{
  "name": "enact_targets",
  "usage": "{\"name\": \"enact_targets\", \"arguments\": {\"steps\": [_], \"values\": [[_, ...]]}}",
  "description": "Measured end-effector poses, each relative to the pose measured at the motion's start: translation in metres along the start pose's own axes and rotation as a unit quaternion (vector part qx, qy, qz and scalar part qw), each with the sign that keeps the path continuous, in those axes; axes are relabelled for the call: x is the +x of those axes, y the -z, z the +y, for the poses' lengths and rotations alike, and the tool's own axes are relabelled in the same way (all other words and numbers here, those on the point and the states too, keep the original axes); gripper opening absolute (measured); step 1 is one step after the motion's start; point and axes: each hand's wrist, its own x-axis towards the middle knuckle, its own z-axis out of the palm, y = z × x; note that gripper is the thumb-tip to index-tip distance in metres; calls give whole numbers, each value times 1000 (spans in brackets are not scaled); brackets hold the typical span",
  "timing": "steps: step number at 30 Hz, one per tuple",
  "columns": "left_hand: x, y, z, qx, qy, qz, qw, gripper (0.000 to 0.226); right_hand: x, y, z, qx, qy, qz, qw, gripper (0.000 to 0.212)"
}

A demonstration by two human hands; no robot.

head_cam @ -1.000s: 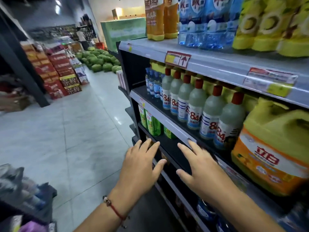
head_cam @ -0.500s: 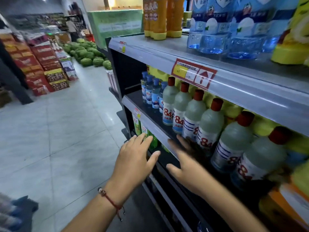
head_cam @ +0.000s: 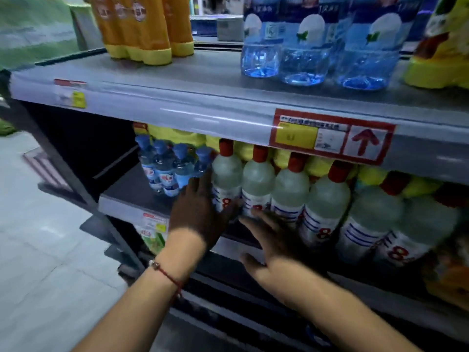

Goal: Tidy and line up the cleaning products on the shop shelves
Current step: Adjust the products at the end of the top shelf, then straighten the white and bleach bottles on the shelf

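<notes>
A row of several pale green bottles with red caps (head_cam: 257,184) stands along the front of the middle shelf (head_cam: 127,204). My left hand (head_cam: 200,212) reaches into the shelf with straight fingers and lies against the left side of the leftmost red-capped bottle (head_cam: 226,174). My right hand (head_cam: 274,240) is spread flat in front of the lower labels of the second and third bottles. To the left of the row stand several small bottles with blue caps (head_cam: 165,166). Both hands lie in shadow under the upper shelf.
The upper shelf (head_cam: 203,102) carries orange-yellow bottles (head_cam: 137,29), clear blue bottles (head_cam: 304,47) and a yellow pack (head_cam: 441,47). A red price tag with an arrow (head_cam: 330,135) hangs on its edge. Yellow jugs (head_cam: 177,135) stand behind the rows. Grey tiled floor (head_cam: 38,250) lies left.
I have moved closer to the shelf. Both hands have gone up from the shelf edge to the red-capped bottles, the left now against the leftmost bottle.
</notes>
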Motion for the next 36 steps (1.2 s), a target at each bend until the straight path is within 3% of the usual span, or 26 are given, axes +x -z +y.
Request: {"name": "enact_targets", "arguments": {"steps": [3,8,11,15,24,28,33,36], "values": [[20,-5,-11,-62,-66,23,996,94,-3,-5,-8,13,-60,11,998,70],[38,-5,-20,-126,-115,52,984,73,-15,-9,-21,46,-113,68,990,72],[33,-6,-25,-196,-117,38,973,69,-20,-10,-31,51,-130,90,986,70],[3,-2,-23,-271,-53,13,961,63,-20,-12,-42,62,-128,90,986,69],[-31,65,-31,-421,-107,-3,900,58,-10,-31,-71,162,-139,168,962,86],[-47,83,-38,-536,-58,-84,838,55,-18,-42,-91,270,-115,215,931,54],[-72,72,-55,-569,15,-169,804,49,-45,-65,-113,338,-129,191,912,63],[-89,65,-58,-615,112,-222,748,61,-56,-80,-121,375,-164,173,896,64]]}}
